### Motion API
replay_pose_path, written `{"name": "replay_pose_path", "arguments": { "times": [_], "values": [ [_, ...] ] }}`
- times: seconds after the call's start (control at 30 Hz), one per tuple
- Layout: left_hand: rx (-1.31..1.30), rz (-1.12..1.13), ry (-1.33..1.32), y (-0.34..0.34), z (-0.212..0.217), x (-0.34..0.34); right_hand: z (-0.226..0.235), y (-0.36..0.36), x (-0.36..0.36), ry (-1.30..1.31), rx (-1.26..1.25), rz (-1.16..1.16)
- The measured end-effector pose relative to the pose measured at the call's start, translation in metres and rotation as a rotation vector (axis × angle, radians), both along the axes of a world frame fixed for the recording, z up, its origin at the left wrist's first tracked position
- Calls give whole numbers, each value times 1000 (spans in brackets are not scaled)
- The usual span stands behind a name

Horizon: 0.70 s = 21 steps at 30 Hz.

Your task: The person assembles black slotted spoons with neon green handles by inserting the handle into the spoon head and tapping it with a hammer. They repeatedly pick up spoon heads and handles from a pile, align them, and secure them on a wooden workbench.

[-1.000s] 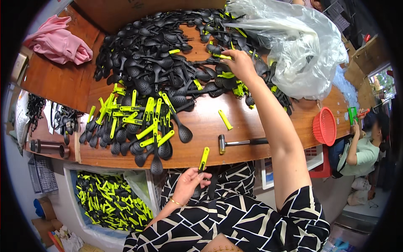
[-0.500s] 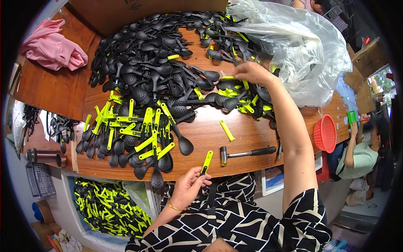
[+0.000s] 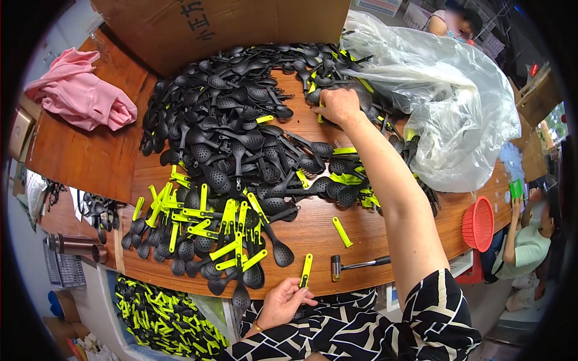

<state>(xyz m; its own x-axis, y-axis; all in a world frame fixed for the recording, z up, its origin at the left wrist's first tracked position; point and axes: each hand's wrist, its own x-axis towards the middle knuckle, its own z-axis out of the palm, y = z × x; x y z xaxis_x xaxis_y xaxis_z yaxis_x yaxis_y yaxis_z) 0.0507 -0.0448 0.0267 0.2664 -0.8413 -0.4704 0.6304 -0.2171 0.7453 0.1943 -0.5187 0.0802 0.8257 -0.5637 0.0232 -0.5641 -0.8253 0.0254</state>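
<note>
My left hand (image 3: 283, 304), low at the table's front edge, pinches a small yellow-green and black handle (image 3: 306, 271) that points upward. Stretched far across the table, my right hand (image 3: 340, 106) is closed at the edge of the heap, with a yellow-green piece (image 3: 320, 113) at its fingertips. Its thumb and finger pads are partly hidden. Black slotted spoons (image 3: 223, 120) lie heaped beyond and left of it. Nearer, spoons with yellow-green handles (image 3: 232, 219) are piled at the front left. A single yellow-green handle (image 3: 342, 232) lies alone on the wood.
A black-handled hammer (image 3: 361, 265) lies beside my right forearm. Clear plastic sheeting (image 3: 457, 114) and a red basket (image 3: 478, 224) are to the right. A cardboard box (image 3: 241, 30) stands behind the heap. Below the table, a bin holds many handles (image 3: 162, 319). Another person (image 3: 524, 246) sits at far right.
My right hand has moved from the yellow-green pile farther out and left to the spoon heap. The view has shifted, so the table sits lower. My left hand still holds its handle.
</note>
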Motion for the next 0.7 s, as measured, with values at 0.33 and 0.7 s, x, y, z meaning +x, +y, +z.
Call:
{"name": "replay_pose_path", "arguments": {
  "times": [0.33, 0.7],
  "values": [
    [28, 48, -35, -2, -4, -6, -2, -3, -62, 129, 288, 232],
    [-100, 142, -150, -8, 25, -2, 73, 173, -182, -242, 857, 595]
  ]
}}
